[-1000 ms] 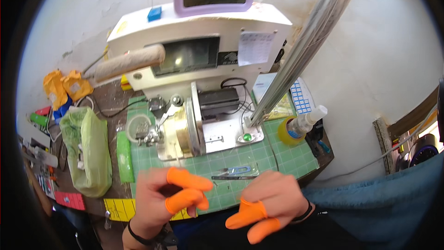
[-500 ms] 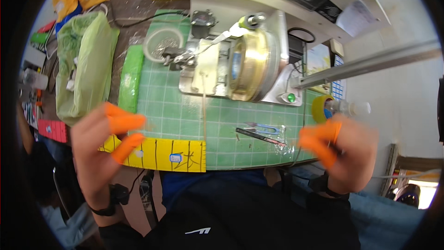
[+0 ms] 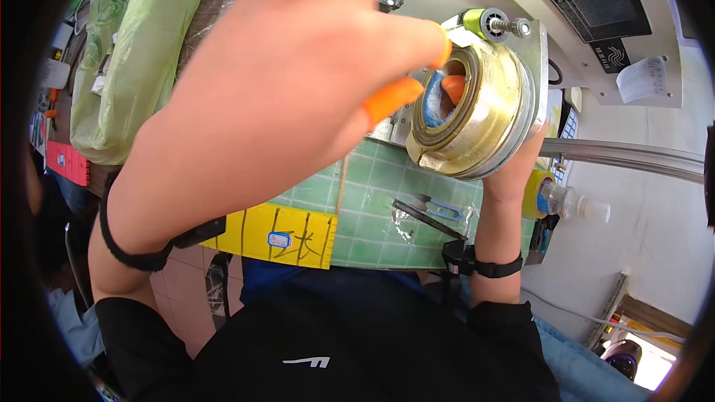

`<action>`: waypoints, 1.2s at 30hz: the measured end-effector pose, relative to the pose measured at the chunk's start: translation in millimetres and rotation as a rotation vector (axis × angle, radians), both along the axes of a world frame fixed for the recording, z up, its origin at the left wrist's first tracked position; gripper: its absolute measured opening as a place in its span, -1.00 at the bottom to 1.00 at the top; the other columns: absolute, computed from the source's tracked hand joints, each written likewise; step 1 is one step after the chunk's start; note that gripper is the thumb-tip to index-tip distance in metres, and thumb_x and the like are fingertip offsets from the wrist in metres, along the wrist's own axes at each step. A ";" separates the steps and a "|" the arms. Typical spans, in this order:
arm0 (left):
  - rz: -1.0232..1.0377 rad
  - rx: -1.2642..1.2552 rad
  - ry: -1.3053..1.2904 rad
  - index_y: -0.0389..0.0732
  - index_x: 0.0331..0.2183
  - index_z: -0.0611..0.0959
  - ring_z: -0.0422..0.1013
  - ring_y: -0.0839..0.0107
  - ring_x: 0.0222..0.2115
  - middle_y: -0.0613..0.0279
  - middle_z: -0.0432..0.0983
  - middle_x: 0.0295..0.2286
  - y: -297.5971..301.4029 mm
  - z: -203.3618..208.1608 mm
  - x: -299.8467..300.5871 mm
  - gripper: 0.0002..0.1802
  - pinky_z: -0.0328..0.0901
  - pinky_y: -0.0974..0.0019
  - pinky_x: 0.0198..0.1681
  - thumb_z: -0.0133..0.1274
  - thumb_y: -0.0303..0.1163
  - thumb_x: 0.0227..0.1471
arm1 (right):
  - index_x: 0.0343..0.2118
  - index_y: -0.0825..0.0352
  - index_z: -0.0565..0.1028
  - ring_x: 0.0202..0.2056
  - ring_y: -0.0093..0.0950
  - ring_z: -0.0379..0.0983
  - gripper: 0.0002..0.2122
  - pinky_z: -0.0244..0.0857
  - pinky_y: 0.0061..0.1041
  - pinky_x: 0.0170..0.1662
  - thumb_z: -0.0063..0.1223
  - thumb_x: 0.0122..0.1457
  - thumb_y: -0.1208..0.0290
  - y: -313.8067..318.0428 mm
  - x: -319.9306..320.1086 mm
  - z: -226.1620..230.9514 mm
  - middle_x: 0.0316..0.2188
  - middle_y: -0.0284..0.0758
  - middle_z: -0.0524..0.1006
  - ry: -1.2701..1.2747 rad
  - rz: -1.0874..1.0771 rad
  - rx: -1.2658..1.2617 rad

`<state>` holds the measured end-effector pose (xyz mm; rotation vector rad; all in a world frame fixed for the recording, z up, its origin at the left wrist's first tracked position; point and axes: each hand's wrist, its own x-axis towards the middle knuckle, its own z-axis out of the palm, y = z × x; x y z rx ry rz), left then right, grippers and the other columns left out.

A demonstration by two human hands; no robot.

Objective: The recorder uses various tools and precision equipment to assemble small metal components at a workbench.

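My left hand (image 3: 320, 52) reaches over the table to the near left side of a brass ring drum (image 3: 491, 97) on the machine. Orange finger cots cover its fingertips, which are spread, with nothing seen between them. One fingertip is close to the drum's rim; whether it touches, I cannot tell. My right hand (image 3: 515, 167) goes behind the drum, which hides most of it. An orange-covered fingertip shows through the drum's opening, beside a blue lining (image 3: 433, 100). Above the drum is a lime-green roller (image 3: 482, 24) with a spring-loaded screw.
A yellow marked board (image 3: 305, 238) lies at the green cutting mat's (image 3: 357, 246) front edge. Blue thread snips (image 3: 439, 207) and a dark pen-like tool (image 3: 428, 219) lie right of it. A metal bar (image 3: 625, 160) crosses at right, above yellow tape (image 3: 535, 193). A green plastic bag (image 3: 141, 52) stands left.
Both hands have moved forward from the table's front edge to the machine. The left now stretches across the middle; the right has gone behind the brass drum. The view has shifted.
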<state>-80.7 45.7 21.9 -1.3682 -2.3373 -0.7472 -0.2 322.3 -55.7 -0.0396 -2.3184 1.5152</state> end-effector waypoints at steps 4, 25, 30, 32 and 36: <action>-0.071 0.068 -0.005 -0.30 -0.26 0.74 0.50 0.14 -0.07 -0.03 0.55 -0.04 14.2 -13.7 -5.3 -0.71 0.38 0.21 -0.06 0.30 -0.58 -0.16 | -0.33 0.47 0.64 -0.36 -0.70 0.46 -0.86 0.37 -0.60 -0.24 0.28 0.01 0.63 -5.8 0.8 4.1 -0.40 -0.41 0.67 0.068 -0.040 -0.010; 0.129 -0.093 0.132 -0.38 -0.29 0.65 0.44 0.19 -0.49 0.09 0.44 -0.44 -35.2 -49.4 -27.8 -0.77 0.30 0.27 -0.49 0.25 -0.68 -0.10 | -0.27 0.38 0.71 -0.61 -0.61 0.24 -0.81 0.05 -0.61 -0.53 0.43 0.01 0.55 42.9 45.6 46.8 -0.64 -0.39 0.38 0.107 -0.142 0.773; 0.134 -0.089 -0.031 -0.34 -0.32 0.65 0.42 0.13 -0.51 0.07 0.36 -0.48 -39.8 -64.7 -14.5 -0.80 0.28 0.22 -0.48 0.25 -0.67 -0.08 | -0.28 0.38 0.70 -0.61 -0.59 0.26 -0.82 0.11 -0.62 -0.52 0.42 0.03 0.55 42.4 62.6 39.8 -0.63 -0.36 0.41 0.058 -0.218 0.768; 0.126 -0.125 -0.119 -0.37 -0.28 0.66 0.47 0.20 -0.49 0.08 0.42 -0.46 -40.7 -69.9 -13.2 -0.79 0.31 0.25 -0.45 0.25 -0.66 -0.05 | -0.28 0.38 0.69 -0.62 -0.58 0.26 -0.82 0.12 -0.61 -0.52 0.42 0.03 0.54 45.9 67.1 35.6 -0.63 -0.36 0.42 0.052 -0.243 0.764; 0.084 0.095 -0.261 -0.31 -0.21 0.68 0.55 0.22 -0.43 0.08 0.56 -0.34 -37.1 -68.6 -28.5 -0.74 0.40 0.34 -0.37 0.19 -0.69 -0.01 | -0.25 0.33 0.69 -0.59 -0.54 0.28 -0.81 0.14 -0.59 -0.50 0.40 0.03 0.55 49.9 71.7 37.3 -0.60 -0.36 0.42 0.075 -0.281 0.741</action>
